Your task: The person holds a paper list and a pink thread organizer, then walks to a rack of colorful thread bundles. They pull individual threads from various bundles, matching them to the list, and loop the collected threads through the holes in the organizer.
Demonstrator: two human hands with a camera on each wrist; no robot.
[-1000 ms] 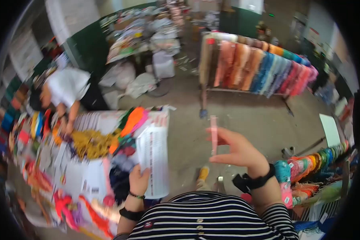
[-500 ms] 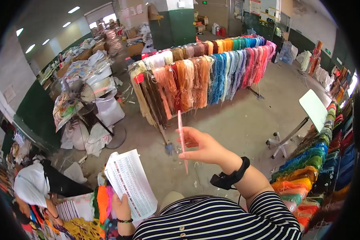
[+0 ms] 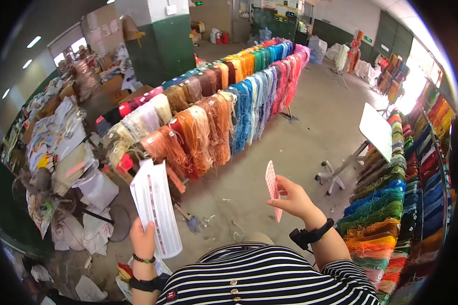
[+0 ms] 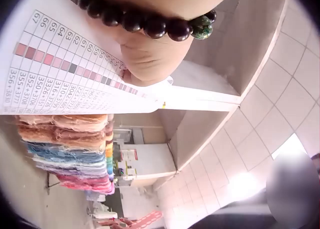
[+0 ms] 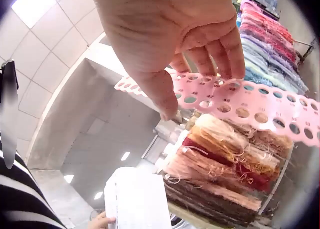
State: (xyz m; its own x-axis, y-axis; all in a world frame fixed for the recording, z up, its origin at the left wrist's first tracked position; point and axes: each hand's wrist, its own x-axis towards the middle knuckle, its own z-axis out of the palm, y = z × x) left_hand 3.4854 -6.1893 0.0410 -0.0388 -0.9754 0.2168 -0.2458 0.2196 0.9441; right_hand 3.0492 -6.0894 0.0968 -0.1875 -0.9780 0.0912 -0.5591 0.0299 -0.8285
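My left hand (image 3: 143, 238) grips a printed colour chart (image 3: 158, 208), its thumb on the face of the paper. In the left wrist view, numbers and small colour squares run along the chart (image 4: 55, 61). My right hand (image 3: 296, 198) pinches a pink thread card (image 3: 270, 180), a long strip with scalloped edges, between thumb and fingers. The right wrist view shows two rows of numbered holes along the thread card (image 5: 232, 100). Both hands are in front of the body, apart from each other, the thread card raised above the floor.
Ahead stands a rack of coloured yarn skeins (image 3: 208, 132). More skeins (image 3: 371, 223) hang along the right, beside a white board on a wheeled stand (image 3: 375, 131). A fan (image 3: 40, 188) and piled bags (image 3: 94, 188) are at the left. A green and white pillar (image 3: 173, 51) rises behind.
The view has swung right, away from the table and the other person, towards the yarn racks. The thread card has turned from edge-on to show its holed face. Both hands keep their hold.
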